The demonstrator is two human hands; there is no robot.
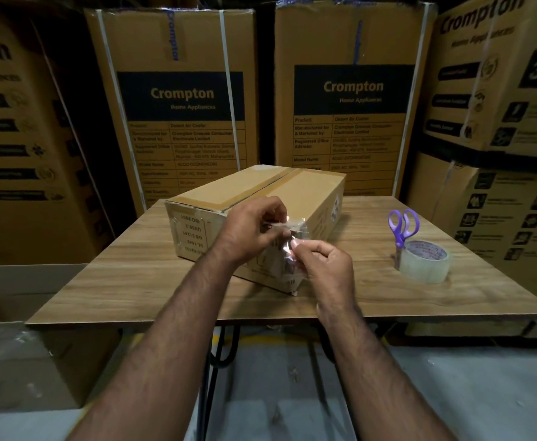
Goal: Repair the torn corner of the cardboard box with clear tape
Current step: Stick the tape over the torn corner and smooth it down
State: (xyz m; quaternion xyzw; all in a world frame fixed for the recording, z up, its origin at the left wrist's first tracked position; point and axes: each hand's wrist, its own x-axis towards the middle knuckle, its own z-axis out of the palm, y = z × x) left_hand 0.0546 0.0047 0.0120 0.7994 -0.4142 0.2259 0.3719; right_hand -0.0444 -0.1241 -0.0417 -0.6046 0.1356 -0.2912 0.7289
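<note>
Both hands are pinching a tape strip at frame centre — left hand above, right hand below, strip lying vertically against the cardboard box corner.

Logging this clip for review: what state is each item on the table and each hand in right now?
cardboard box: closed, top seam taped, lying on the table.
tape strip: cut free, stretched between both hands at the box's near corner.
left hand: pinching the strip.
right hand: pinching the strip.
tape roll: lying flat.
scissors: closed, standing in the roll.
</note>
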